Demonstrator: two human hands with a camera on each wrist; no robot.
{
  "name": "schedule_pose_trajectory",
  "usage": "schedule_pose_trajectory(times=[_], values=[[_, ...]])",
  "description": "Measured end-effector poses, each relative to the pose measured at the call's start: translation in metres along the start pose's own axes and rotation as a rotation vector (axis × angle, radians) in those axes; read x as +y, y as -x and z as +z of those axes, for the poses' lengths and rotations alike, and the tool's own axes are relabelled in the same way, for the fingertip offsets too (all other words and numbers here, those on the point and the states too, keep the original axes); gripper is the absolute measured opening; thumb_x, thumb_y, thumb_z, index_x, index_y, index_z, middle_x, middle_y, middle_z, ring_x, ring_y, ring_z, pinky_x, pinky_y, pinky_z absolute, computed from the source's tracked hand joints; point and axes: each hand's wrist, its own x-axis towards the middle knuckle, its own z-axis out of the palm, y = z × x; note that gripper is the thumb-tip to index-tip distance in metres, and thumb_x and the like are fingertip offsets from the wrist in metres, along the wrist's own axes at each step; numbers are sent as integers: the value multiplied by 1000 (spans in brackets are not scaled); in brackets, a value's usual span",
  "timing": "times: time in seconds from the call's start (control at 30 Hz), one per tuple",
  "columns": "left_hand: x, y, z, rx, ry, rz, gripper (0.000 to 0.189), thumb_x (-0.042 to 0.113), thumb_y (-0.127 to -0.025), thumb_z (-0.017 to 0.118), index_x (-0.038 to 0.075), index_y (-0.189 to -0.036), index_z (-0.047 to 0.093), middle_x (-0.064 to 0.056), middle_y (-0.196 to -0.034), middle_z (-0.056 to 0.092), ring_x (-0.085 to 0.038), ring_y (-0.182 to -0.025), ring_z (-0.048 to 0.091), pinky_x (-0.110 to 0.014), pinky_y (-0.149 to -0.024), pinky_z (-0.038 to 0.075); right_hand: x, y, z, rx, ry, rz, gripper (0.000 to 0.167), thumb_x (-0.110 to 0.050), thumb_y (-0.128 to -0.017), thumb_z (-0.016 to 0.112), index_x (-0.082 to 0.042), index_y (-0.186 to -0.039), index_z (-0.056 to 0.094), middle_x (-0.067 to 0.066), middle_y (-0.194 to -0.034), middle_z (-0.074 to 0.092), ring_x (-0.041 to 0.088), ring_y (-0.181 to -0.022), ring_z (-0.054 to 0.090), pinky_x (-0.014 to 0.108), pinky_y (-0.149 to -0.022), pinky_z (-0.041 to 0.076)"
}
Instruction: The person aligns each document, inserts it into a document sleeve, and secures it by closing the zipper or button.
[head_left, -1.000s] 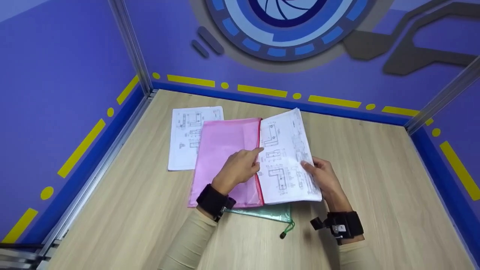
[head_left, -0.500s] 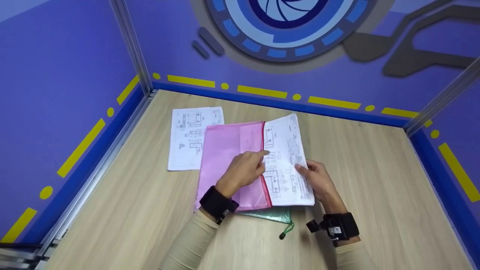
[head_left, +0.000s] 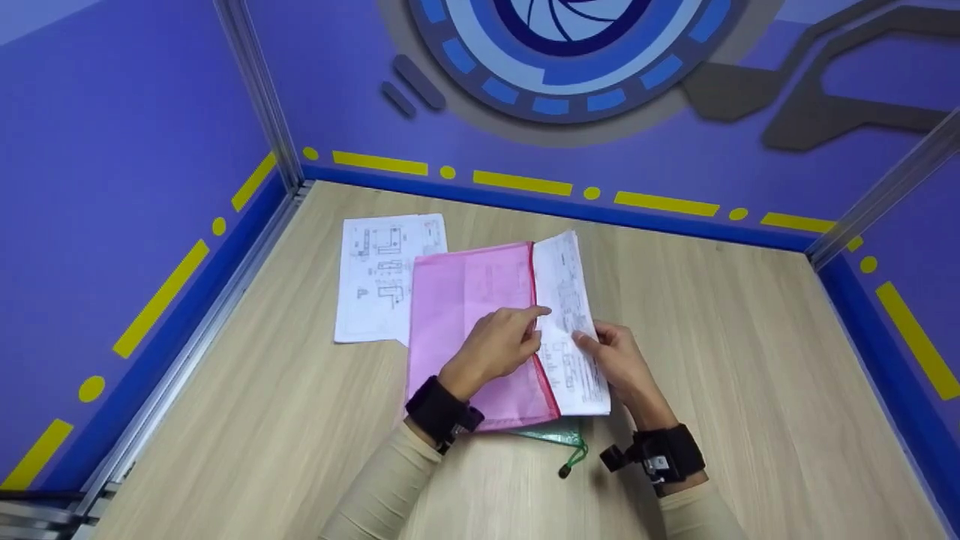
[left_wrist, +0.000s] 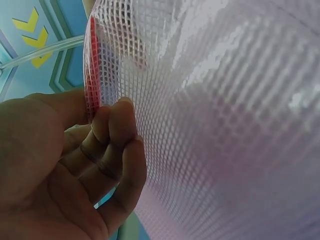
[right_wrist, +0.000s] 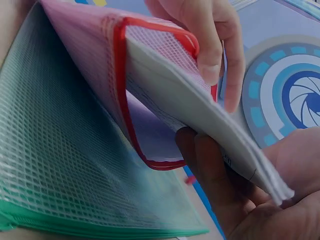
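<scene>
A pink mesh zipper pouch (head_left: pixel 457 292) is held a little above the table, its red-edged mouth (right_wrist: pixel 121 85) gaping to the right. My left hand (head_left: pixel 495 345) pinches the pouch at that red edge, index finger extended over the papers. A stack of printed drawing sheets (head_left: pixel 556 262) lies partly inside the pouch, its right part sticking out. My right hand (head_left: pixel 621 360) grips the sheets by their right edge, thumb on top and fingers beneath. In the left wrist view the pouch's mesh (left_wrist: pixel 200 130) fills most of the frame.
Beneath the pink pouch lies a green mesh pouch (right_wrist: pixel 55 130) with a green cord pull (head_left: pixel 576 454). More drawing sheets (head_left: pixel 367 307) lie flat at the back left, partly covered by the pink pouch. Blue-purple panels (head_left: pixel 150 150) wall in the wooden table (head_left: pixel 750 360).
The sheets have slid left, deeper into the pink pouch, with my right hand moving along. My left hand and the pouch have shifted slightly right, uncovering more of the back-left sheets.
</scene>
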Motion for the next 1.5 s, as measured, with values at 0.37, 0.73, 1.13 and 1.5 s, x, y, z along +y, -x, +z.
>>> schedule_pose_trajectory(times=[0.37,0.73,1.13,1.5], values=[[7,0,5,30,26,33,42,14,-102,66,13,-144,66,9,-70,50,-6,-60,46,-25,-59,42,0,3,9,-49,3,7,31,-5,-106,61,11,-133,66,18,-95,73,21,-76,70,28,-65,57],[11,0,11,46,36,56,40,13,-100,68,13,-141,69,9,-77,54,-7,-67,50,-26,-64,44,3,1,16,-132,34,-39,30,-10,-106,64,9,-129,69,17,-93,73,19,-73,69,27,-63,56],[17,0,14,96,93,136,42,9,-98,66,10,-139,70,7,-75,55,-5,-66,48,-22,-64,41,4,1,23,-125,106,-100,15,-3,-104,62,6,-107,74,6,-88,66,14,-74,57,23,-63,46],[22,-1,19,108,107,169,35,12,-103,62,10,-137,71,0,-107,76,-5,-82,59,-23,-76,51,5,2,31,-106,109,-97,12,5,-101,59,5,-97,71,4,-91,62,19,-85,53,26,-70,45]])
